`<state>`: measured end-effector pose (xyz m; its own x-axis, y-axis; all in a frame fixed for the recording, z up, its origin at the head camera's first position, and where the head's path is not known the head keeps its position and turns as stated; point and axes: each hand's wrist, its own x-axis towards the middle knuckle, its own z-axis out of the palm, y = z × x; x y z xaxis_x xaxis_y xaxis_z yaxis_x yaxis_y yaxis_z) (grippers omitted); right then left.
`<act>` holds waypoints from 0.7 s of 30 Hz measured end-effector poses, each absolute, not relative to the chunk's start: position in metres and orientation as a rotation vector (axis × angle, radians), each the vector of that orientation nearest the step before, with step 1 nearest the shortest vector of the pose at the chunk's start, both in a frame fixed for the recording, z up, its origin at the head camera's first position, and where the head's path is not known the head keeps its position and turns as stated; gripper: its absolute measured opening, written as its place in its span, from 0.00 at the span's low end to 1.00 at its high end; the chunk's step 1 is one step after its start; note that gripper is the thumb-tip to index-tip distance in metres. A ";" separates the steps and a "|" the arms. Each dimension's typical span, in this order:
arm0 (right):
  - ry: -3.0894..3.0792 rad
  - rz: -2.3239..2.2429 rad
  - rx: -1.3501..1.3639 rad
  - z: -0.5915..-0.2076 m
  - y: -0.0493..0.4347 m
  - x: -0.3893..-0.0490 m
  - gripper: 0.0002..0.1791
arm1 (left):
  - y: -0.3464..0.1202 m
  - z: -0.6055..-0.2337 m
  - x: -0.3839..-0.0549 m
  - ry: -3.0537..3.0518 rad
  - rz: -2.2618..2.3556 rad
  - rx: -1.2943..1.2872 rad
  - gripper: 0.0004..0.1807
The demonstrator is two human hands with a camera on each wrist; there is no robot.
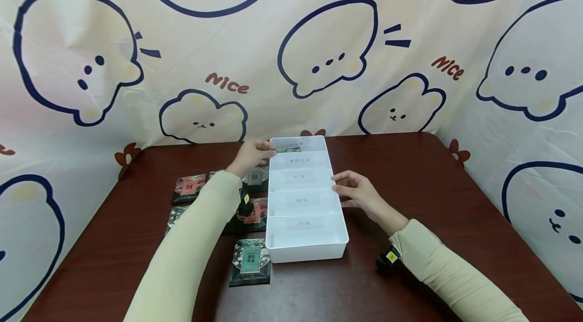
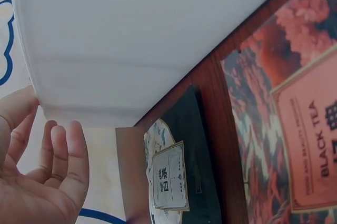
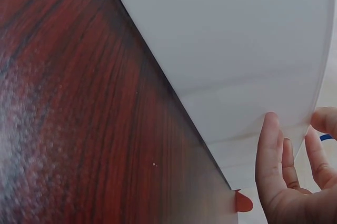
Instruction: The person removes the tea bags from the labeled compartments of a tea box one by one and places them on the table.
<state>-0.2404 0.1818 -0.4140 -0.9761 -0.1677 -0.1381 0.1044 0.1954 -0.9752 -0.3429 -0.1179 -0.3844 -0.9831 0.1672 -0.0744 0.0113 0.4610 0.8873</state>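
A long white divided box stands on the table, its several compartments each bearing a printed label. At its far left corner my left hand grips the rim, one digit over the edge and the other fingers bent along the outer wall. On the opposite long side my right hand holds the rim, with fingers against the outside of the wall. Inside the farthest compartment a green packet lies close to the left fingertips. Below the left hand, a dark tea packet with a grey label lies beside the box.
Left of the box are more tea packets: red-labelled ones and a green-labelled one near the box's front corner. My left sleeve covers some of them. Behind the brown table hangs a cartoon-printed cloth.
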 end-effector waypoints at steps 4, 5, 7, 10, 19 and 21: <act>2.256 -1.864 -0.057 -0.414 0.181 -0.241 0.19 | -0.116 -0.385 -0.343 2.572 1.547 0.166 0.12; 2.256 -1.863 -0.055 -0.414 0.182 -0.241 0.19 | -0.116 -0.385 -0.342 2.577 1.547 0.164 0.11; 2.260 -1.859 -0.052 -0.414 0.182 -0.241 0.19 | -0.115 -0.385 -0.342 2.584 1.546 0.169 0.11; 2.263 -1.852 -0.054 -0.415 0.182 -0.241 0.20 | -0.115 -0.386 -0.341 2.599 1.542 0.165 0.11; 2.259 -1.856 -0.042 -0.416 0.181 -0.241 0.19 | -0.117 -0.386 -0.338 2.611 1.583 0.169 0.13; 2.260 -1.859 -0.041 -0.416 0.181 -0.241 0.19 | -0.118 -0.385 -0.338 2.608 1.605 0.178 0.13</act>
